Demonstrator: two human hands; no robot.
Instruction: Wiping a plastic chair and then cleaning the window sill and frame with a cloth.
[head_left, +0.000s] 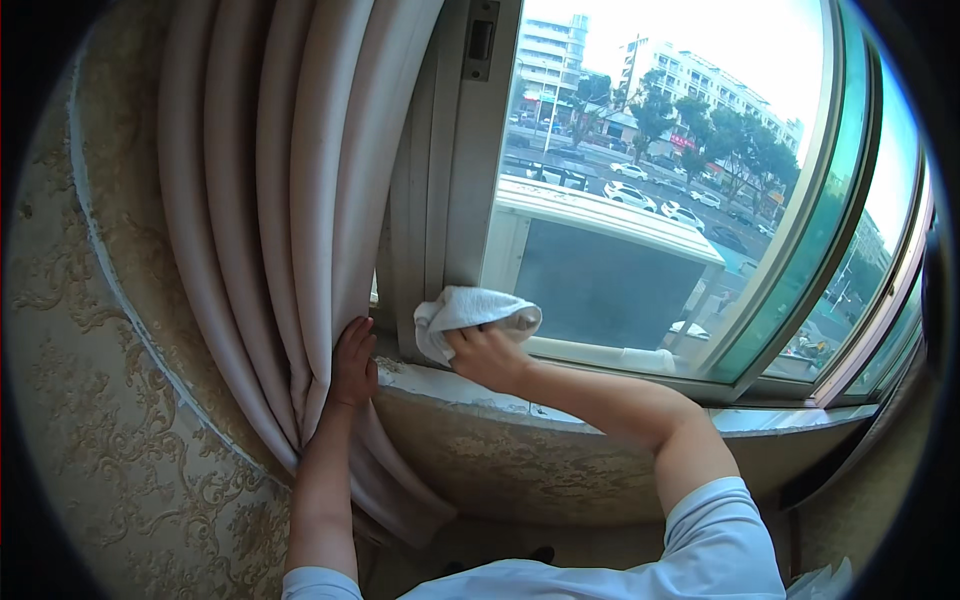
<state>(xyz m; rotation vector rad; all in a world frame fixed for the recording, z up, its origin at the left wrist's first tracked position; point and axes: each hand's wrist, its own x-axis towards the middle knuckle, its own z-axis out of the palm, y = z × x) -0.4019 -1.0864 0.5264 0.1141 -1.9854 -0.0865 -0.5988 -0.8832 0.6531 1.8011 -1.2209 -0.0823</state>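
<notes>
A white cloth (480, 309) is bunched in my right hand (487, 356), which presses it against the lower left corner of the sliding window's metal frame (469, 187). My left hand (354, 364) lies against the edge of a pinkish-beige curtain (322, 187), low down beside the window frame. Its fingers point upward and its palm rests on the fabric; no grip on a fold can be made out. Behind the cloth, part of the frame corner and of the glass is hidden.
Below the window runs a narrow white sill (480, 394) with chipped edges. Patterned wallpaper (142, 420) covers the wall at left. More sliding panes (832, 202) stand at right. Outside the glass sits a box-like unit with a dark panel (607, 281), above a street with parked cars.
</notes>
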